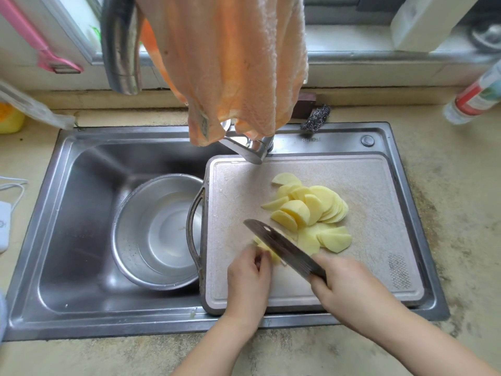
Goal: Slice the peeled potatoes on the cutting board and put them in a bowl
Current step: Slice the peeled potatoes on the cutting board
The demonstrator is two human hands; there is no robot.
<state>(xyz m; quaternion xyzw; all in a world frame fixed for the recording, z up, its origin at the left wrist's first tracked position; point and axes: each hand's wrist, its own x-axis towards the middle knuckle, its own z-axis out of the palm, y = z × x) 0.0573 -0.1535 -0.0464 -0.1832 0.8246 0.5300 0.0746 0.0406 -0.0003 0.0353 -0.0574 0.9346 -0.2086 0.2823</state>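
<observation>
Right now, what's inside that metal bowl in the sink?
The metal bowl looks empty of potato: only its shiny wet bottom shows. The cutting board's handle covers its right edge, so that part stays unseen. All potato slices lie on the board.

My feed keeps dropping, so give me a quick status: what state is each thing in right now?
Left hand: holds the uncut potato piece on the board.
Right hand: grips the knife, blade against the piece.
Slices: cut, piled on the board.
Bowl: in the sink, no slices visible in it.
Towel: draped over the tap.
</observation>
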